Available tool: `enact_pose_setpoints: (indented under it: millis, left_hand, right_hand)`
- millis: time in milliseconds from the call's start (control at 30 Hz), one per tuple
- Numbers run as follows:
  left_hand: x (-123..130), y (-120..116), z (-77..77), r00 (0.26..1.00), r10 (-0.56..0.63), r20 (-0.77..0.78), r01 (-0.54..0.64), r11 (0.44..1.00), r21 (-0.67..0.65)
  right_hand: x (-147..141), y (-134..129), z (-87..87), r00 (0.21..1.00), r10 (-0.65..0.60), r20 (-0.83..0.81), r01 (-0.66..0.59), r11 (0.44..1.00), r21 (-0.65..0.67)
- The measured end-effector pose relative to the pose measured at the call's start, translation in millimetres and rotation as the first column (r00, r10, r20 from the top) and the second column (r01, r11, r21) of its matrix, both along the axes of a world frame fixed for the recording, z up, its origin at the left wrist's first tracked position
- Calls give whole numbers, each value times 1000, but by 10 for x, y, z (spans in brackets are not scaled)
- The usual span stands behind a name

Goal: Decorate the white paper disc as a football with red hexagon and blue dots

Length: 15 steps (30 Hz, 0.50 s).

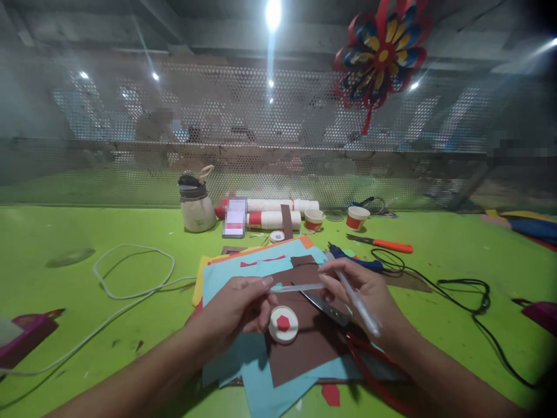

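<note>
My left hand [250, 299] pinches one end of a thin whitish translucent strip [300, 287] between thumb and fingers. My right hand [363, 290] has its fingertips at the strip's other end and also holds a clear, pen-like stick [357, 299], slanting across its fingers. Below the strip, a white round disc [284, 338] with a red hexagon on top lies on brown paper [300, 363]. Scissors with red handles [363, 363] lie partly under my right hand, blades on the brown paper. Light blue sheets [235, 354] spread underneath.
Behind the papers stand a bottle [198, 209], a phone [235, 217], stacked paper cups [278, 220] and two single cups [357, 219]. An orange-handled knife [391, 245], a blue tool [357, 260] and a black cable [461, 307] lie right; a white cable [130, 296] loops left.
</note>
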State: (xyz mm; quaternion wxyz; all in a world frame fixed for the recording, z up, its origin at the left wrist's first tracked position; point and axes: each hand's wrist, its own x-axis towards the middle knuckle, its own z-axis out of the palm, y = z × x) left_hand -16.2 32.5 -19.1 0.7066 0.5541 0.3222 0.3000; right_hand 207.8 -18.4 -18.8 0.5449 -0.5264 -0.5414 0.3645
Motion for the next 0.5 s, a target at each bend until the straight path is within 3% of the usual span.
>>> enact_pose_setpoints:
  millis: [67,167,233,300,500]
  left_hand:
    - [23,-16,-28,999,27,-42,-27,1000,-9]
    - [50,-75,-40,993,51,-110,-52,999,-4]
    - [62,-133,-18,989,43,-143,-43,999,-2]
    - [71,-192,17,986,17,-167,-16,1000,5]
    - [92,-275,80,967,-64,-246,70,997,16]
  right_hand:
    - [17,14,22,964,-55,258,2,979,202]
    - [-47,5,74,816,-121,565,-205,854,479]
    - [-141,-10,100,734,-93,673,-365,782,506]
    - [-238,-21,105,685,-85,724,-448,735,510]
    - [-325,-35,47,675,-95,732,-537,617,575]
